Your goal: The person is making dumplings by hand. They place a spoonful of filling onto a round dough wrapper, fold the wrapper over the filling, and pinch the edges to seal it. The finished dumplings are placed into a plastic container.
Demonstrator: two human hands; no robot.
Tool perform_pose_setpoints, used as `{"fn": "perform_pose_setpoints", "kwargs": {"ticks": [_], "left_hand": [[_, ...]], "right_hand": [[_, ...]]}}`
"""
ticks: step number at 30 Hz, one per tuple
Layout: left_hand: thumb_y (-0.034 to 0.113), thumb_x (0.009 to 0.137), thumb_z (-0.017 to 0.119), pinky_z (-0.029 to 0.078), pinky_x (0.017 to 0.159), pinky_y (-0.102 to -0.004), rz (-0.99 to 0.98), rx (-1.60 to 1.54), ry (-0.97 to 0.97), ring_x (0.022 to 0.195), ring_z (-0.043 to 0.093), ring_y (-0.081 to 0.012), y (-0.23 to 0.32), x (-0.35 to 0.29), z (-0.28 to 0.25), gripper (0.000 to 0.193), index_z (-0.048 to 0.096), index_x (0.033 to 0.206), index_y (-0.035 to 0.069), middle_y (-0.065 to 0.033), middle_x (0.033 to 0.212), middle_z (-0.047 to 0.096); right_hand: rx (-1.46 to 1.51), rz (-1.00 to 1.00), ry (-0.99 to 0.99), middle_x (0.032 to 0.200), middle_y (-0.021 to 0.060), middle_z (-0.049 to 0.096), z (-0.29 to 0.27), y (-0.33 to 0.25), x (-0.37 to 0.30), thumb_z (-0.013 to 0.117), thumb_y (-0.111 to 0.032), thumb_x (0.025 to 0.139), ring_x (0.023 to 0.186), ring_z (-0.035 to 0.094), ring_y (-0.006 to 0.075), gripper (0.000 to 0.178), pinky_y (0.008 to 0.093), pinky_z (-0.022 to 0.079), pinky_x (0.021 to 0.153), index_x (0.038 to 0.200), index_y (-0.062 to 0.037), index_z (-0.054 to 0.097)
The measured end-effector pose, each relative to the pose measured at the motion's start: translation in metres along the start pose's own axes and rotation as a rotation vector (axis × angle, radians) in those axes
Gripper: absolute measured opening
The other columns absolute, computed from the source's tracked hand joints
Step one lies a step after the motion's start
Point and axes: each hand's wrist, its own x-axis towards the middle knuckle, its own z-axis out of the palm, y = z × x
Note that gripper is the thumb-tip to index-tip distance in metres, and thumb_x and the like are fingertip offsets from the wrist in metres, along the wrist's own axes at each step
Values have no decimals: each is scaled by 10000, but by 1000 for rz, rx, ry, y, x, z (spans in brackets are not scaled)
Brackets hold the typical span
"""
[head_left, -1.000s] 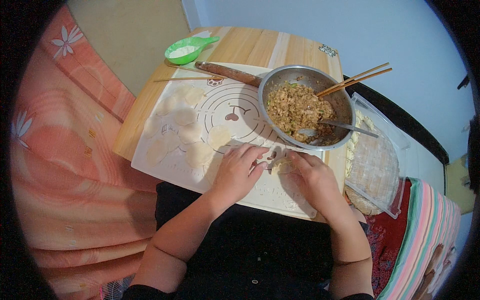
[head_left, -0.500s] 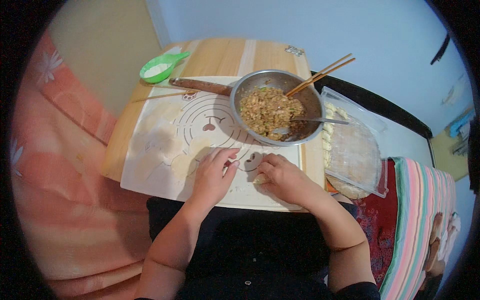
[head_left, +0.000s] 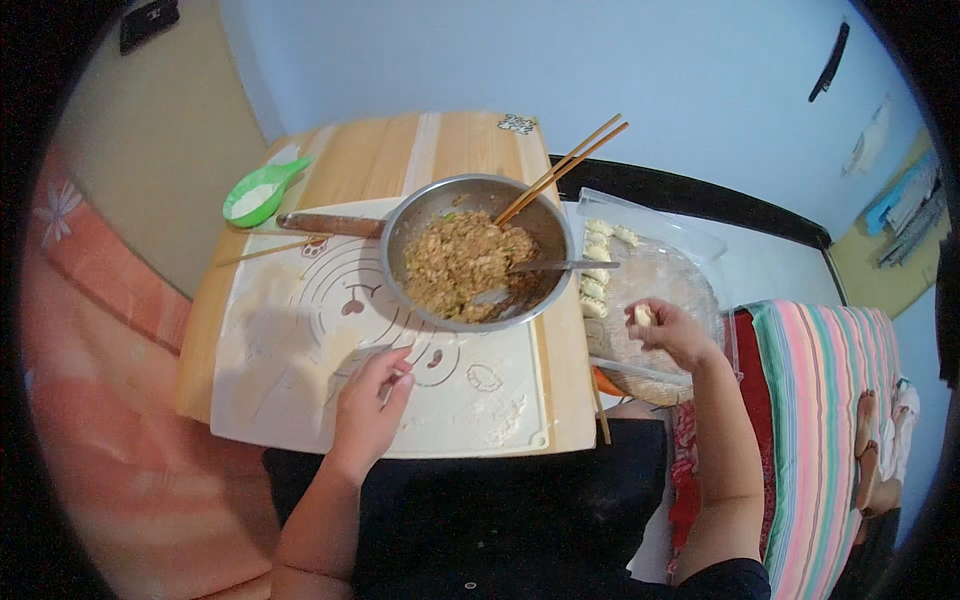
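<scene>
My right hand holds a small pale dumpling in its fingertips, above a round woven tray to the right of the table. Pleated dumplings stand in a row along the tray's left side. Over the white dough mat, my left hand hovers with nothing in it, thumb and fingers apart. Thin round dough wrappers, hard to tell from the mat, lie to its left. A steel bowl of minced filling sits beyond, with chopsticks and a metal spoon in it.
A rolling pin lies against the bowl's left side. Farther left are a green scoop with white flour and a thin stick. A clear plastic box surrounds the tray. Striped cloth covers something at right.
My right hand has left the mat and moved right with the dumpling, to above the tray. My left hand stays over the mat. The whole view has shifted rightward.
</scene>
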Motion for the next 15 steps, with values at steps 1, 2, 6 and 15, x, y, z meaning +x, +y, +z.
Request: {"fn": "perform_pose_setpoints", "kwargs": {"ticks": [1, 2, 6, 15], "left_hand": [[63, 844, 587, 472, 752, -298, -2, -7, 8, 812, 601, -193, -1, 2, 0, 305, 567, 1148, 49, -86, 935, 617], [62, 845, 587, 473, 754, -297, -6, -12, 19, 813, 601, -192, -2, 4, 0, 305, 565, 1149, 45, -87, 934, 618], [51, 845, 567, 479, 771, -313, 15, 159, 24, 836, 612, -212, 1, 14, -4, 286, 566, 1129, 18, -105, 936, 619], [-45, 783, 550, 478, 769, -297, -21, 137, 48, 823, 606, -209, -11, 24, -10, 354, 545, 1136, -25, -125, 910, 604]], "right_hand": [[-75, -28, 40, 935, 42, 622, -14, 5, 20, 713, -119, 765, 813, 589, 135, 378, 273, 498, 676, 1112, -64, 574], [-149, -58, 76, 946, 44, 633, -27, 12, 44, 701, -113, 762, 816, 597, 140, 363, 288, 503, 693, 1100, -55, 582], [-609, -188, 267, 908, 123, 660, -54, 36, 143, 642, -91, 739, 809, 632, 234, 299, 337, 504, 713, 1035, -52, 617], [-817, -194, 366, 949, 175, 655, -71, 42, 215, 633, -92, 709, 910, 618, 346, 308, 395, 488, 783, 1016, -93, 657]]}}
